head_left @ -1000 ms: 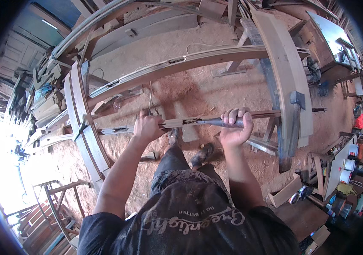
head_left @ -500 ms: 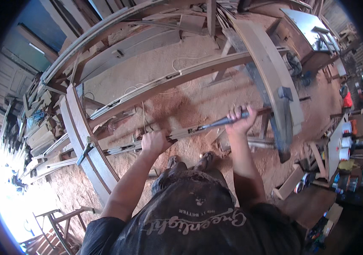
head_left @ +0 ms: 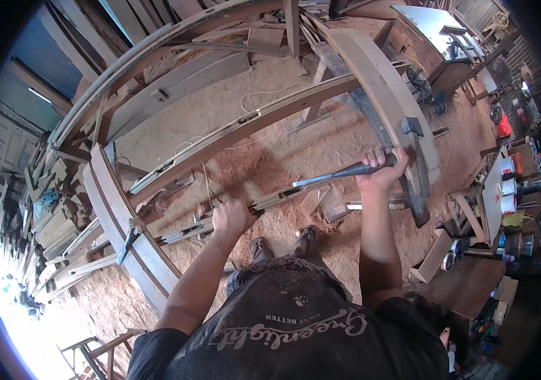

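Observation:
A chisel (head_left: 327,177) with a dark handle and a bright blade is in my right hand (head_left: 379,170), fingers wrapped round the handle. Its blade points left, over a slotted wooden rail (head_left: 277,198), and looks raised off the wood. My left hand (head_left: 230,217) is closed round that same rail, left of the blade tip. The rail lies across the work in front of me, its left part reaching a pair of crossing boards (head_left: 109,196). A blue-handled clamp (head_left: 129,242) sits on those boards. Right of my right hand, a hammer (head_left: 412,126) rests on more boards.
A second grooved rail (head_left: 245,121) runs parallel, farther out. Wide boards (head_left: 388,82) cross at the right. Offcuts (head_left: 55,215) are heaped at the left, and sawdust covers the floor (head_left: 270,158). White tubs (head_left: 509,195) stand at the far right.
My right hand has moved right and slightly up with the chisel, drawing the blade away from the rail. My left hand still grips the rail.

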`<act>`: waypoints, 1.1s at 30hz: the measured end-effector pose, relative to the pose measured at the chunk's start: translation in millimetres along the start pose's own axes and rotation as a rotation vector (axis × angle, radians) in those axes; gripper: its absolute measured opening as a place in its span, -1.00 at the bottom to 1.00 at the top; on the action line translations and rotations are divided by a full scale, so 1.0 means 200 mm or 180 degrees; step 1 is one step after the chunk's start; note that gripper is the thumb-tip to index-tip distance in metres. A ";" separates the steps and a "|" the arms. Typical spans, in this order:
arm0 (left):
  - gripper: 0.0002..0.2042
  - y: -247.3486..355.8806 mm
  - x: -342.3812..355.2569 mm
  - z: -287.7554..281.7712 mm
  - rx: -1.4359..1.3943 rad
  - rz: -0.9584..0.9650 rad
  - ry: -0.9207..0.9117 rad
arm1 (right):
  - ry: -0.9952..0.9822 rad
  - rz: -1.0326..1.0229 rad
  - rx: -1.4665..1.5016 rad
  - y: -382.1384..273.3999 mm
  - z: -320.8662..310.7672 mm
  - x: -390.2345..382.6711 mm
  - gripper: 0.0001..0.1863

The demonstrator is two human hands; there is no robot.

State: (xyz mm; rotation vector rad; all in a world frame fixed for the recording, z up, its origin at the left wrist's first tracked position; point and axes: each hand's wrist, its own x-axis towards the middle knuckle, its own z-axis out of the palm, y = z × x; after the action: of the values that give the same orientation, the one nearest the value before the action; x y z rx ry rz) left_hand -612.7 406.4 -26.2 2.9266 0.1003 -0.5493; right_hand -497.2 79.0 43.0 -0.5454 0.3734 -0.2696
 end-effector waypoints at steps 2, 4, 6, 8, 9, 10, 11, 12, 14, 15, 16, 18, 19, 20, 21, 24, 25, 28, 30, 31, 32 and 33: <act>-0.43 0.00 -0.01 -0.01 0.0019 -0.0009 -0.0038 | -0.0481 -0.0041 -0.0242 0.04 0.01 -0.05 -0.70; -0.43 -0.01 -0.01 -0.01 0.0044 0.0000 0.0037 | -0.0859 -0.0158 -0.0463 0.11 0.05 -0.12 -0.72; -0.44 -0.01 0.00 -0.02 0.0053 -0.0028 -0.0063 | -0.1600 -0.0744 -0.1271 0.22 0.01 -0.21 -0.79; -0.45 0.00 0.00 -0.02 0.0081 -0.0038 -0.0065 | -0.2309 -0.1822 -0.2231 0.41 0.02 -0.38 -0.78; -0.45 0.00 0.00 -0.02 0.0101 -0.0058 0.0006 | -0.2625 -0.2156 -0.2518 0.48 0.08 -0.46 -0.76; -0.46 0.00 0.00 -0.01 0.0116 -0.0081 0.0065 | -0.2936 -0.2515 -0.2752 0.56 0.15 -0.54 -0.73; -0.47 -0.01 0.00 0.01 0.0067 -0.0055 0.0034 | -0.3175 -0.2603 -0.3019 0.56 0.21 -0.60 -0.72; -0.48 -0.02 0.02 0.02 0.0018 -0.0029 0.0003 | -0.3184 -0.2552 -0.3166 0.61 0.19 -0.56 -0.76; -0.49 -0.03 0.01 0.03 -0.0057 -0.0004 -0.0063 | -0.2363 -0.2107 -0.2876 0.63 0.11 -0.43 -0.79; -0.50 -0.02 0.01 0.01 -0.0082 -0.0042 -0.0063 | -0.2195 -0.1210 -0.2149 0.58 0.02 -0.29 -0.78; -0.51 -0.02 -0.01 0.01 -0.0102 -0.0062 -0.0095 | -0.1893 -0.0518 -0.1508 0.50 -0.06 -0.20 -0.78; -0.51 -0.03 0.01 0.01 -0.0135 -0.0031 -0.0025 | -0.1000 0.0442 -0.0131 0.36 -0.14 -0.05 -0.76; -0.49 -0.04 0.03 0.04 -0.0060 -0.0099 -0.0054 | -0.1079 0.0411 -0.0254 0.38 -0.10 -0.05 -0.75; -0.46 -0.03 0.02 0.07 0.0012 -0.0142 -0.0133 | -0.1106 0.0375 -0.0396 0.40 -0.09 -0.10 -0.73; -0.46 -0.04 0.03 0.09 -0.0048 -0.0099 -0.0051 | -0.1131 0.0334 -0.0538 0.41 -0.09 -0.13 -0.71; -0.48 -0.03 0.02 0.07 0.0044 -0.0127 -0.0169 | -0.0415 0.0575 -0.0433 0.40 -0.04 -0.15 -0.65; -0.49 -0.02 0.02 0.04 -0.0072 -0.0094 -0.0109 | -0.0280 0.0587 -0.0397 0.42 -0.09 -0.10 -0.60; -0.51 -0.05 -0.02 0.09 -0.0138 0.0062 0.0194 | -0.0790 0.0550 -0.0283 0.42 -0.13 -0.14 -0.57; -0.50 -0.04 0.01 0.08 -0.0053 -0.0055 0.0054 | -0.0430 0.0503 -0.0353 0.42 -0.10 -0.10 -0.49; -0.50 -0.05 -0.01 0.10 -0.0051 -0.0074 0.0011 | -0.0157 0.0596 -0.0405 0.40 -0.07 -0.11 -0.49; -0.50 -0.05 0.02 0.07 -0.0052 -0.0091 0.0046 | 0.0047 0.0661 -0.0434 0.37 0.00 -0.08 -0.48; -0.49 -0.04 0.07 0.03 -0.0065 -0.0121 0.0085 | 0.0125 0.0319 -0.0600 0.26 0.14 -0.10 -0.49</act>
State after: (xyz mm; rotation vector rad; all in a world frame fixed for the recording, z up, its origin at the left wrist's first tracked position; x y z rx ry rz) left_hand -602.5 413.6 -38.8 2.9183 0.1642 -0.5120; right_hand -495.9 140.9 41.6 -0.7050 0.4659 -0.1492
